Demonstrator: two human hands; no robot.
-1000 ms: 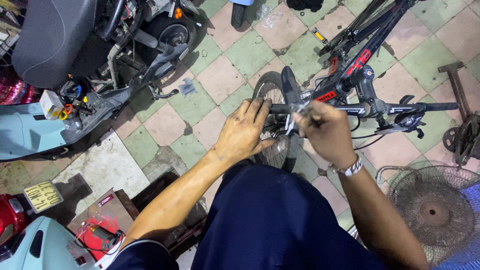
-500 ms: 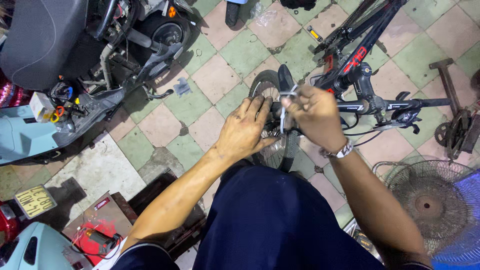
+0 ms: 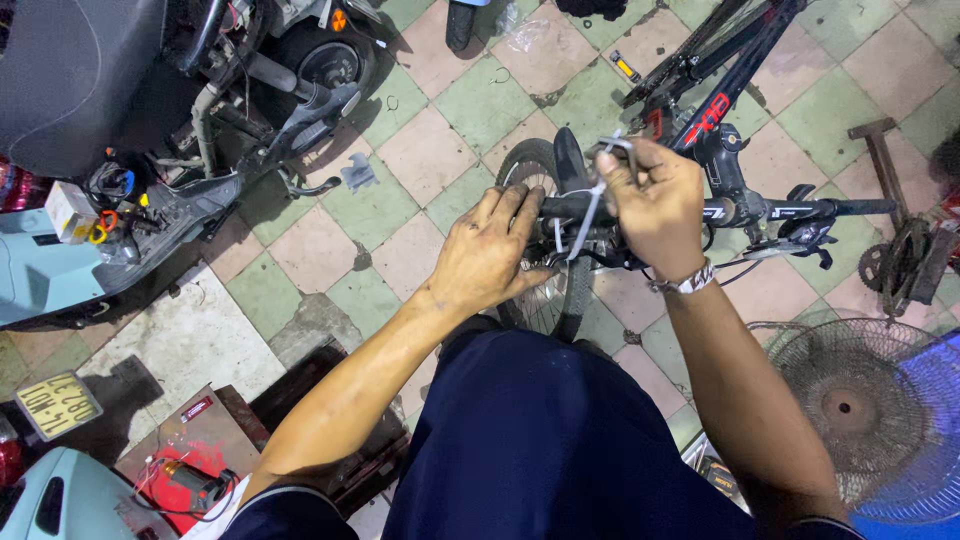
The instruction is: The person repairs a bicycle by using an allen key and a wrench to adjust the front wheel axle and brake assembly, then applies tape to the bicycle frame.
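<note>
- The left hand [image 3: 490, 255] lies over the black handlebar [image 3: 800, 208] of the bicycle [image 3: 700, 110] near its stem, fingers spread and curled round the bar; its grip is closed on the bar, seemingly to keep the front end from swinging
- The right hand [image 3: 655, 200] sits just beside it on the same bar, its grip pinched shut on a thin pale cable [image 3: 588, 215] that loops above the knuckles and trails down in front of the bar; the tight pinch looks meant to keep the cable taut
- The front wheel [image 3: 545, 240] stands on the floor [image 3: 420, 130] directly under both hands, close against the person's dark blue trousers [image 3: 540, 440], so the bar is within easy reach from above
- A woven band [image 3: 690, 282] circles the right wrist
- At the left, a scooter [image 3: 150, 120] is parked with its panels off and wiring exposed; a small white box [image 3: 68, 210] with a red-and-yellow part beside it sits among the wires
- A yellow rectangular number plate [image 3: 55, 405] lies flat at the lower left, near a pale blue scooter body
- A red rectangular unit [image 3: 190, 480] with loose wires rests on a dark crate at the bottom left
- A round wire fan guard [image 3: 850, 410] lies at the lower right, with a blue fan beside it, and a rusty sprocket [image 3: 880, 265] is well apart from the hands
</note>
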